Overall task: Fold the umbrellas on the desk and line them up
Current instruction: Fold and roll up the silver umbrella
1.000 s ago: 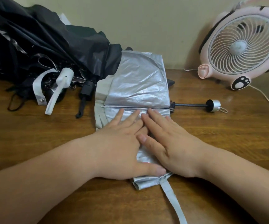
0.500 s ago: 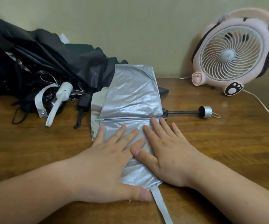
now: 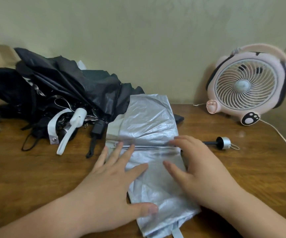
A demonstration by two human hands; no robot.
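Domestic room: brown wooden desk (image 3: pixel 35 169) against plain greenish wall (image 3: pixel 138 40); pink animal-shaped desk fan (image 3: pixel 245 86) at two o'clock.

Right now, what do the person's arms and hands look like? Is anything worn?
The left hand and right hand are bare: no gloves, rings or watch in view. Both forearms show no sleeves up to the picture's edge. The left thumbnail looks short and unpainted.

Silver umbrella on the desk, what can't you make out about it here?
Head view, silver umbrella:
Its strap: cut off by the bottom edge.
Its middle: hidden under the left hand and right hand.
Its shaft: partly behind the right hand.
The right fingers: motion-blurred.
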